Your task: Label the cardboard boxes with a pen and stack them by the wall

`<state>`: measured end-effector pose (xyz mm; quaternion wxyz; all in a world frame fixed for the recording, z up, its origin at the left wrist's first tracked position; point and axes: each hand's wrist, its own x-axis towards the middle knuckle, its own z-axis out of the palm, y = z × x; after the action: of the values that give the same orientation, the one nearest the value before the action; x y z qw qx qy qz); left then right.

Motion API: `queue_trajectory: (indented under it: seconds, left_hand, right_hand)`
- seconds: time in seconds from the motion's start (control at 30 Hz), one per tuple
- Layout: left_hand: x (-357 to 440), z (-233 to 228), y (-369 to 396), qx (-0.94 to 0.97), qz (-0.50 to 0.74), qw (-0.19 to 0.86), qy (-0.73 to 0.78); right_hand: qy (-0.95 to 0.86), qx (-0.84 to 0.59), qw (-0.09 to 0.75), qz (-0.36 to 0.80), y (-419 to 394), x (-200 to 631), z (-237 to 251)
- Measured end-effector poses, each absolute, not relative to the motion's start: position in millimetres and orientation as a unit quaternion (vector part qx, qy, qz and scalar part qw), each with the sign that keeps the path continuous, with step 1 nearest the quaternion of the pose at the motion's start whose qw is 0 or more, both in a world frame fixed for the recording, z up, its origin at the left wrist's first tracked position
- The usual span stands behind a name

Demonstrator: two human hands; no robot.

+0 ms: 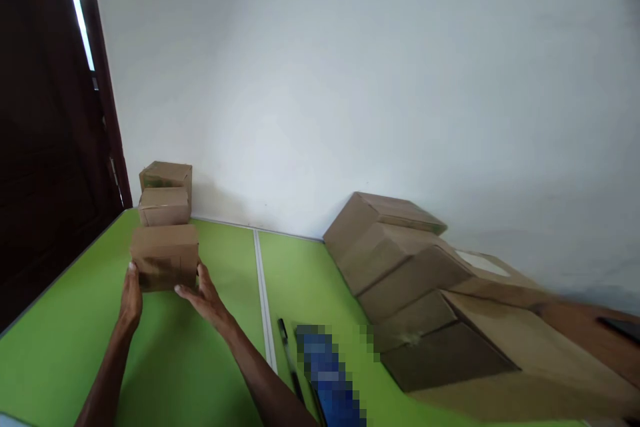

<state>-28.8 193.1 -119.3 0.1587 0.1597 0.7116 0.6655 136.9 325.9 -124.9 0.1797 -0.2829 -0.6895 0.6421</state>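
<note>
A small brown cardboard box is gripped between both my hands at the left part of the green table. My left hand presses on its left side, fingers partly hidden behind the edge. On the right side and lower corner, my right hand holds it with the thumb near the bottom. Just behind it stands a second cardboard box, and behind that a third cardboard box near the wall. Whether the held box touches the table I cannot tell.
Several larger cardboard boxes crowd the right side. A black pen and a blurred blue item lie near the front middle of the green table. A white wall rises behind, and a dark door stands left.
</note>
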Motion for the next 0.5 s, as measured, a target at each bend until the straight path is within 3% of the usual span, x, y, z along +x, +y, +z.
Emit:
queue_trajectory:
  seconds: [0.13,0.3,0.5]
  left_hand:
    - [36.3,-130.8,135.7,0.191,0.637,0.178,0.725]
    - [99.3,-142.8,55.5,0.215,0.592,0.195,0.752]
    - [126.5,-144.7,17.0,0.254,0.568,0.177,0.763]
  right_hand:
    - [-0.683,-0.287,0.204,0.64,288.2,212.0,-138.8]
    - [-0.668,-0.23,0.247,0.663,247.2,300.4,-122.2]
    - [-0.64,-0.219,0.254,0.691,226.1,334.0,-116.3]
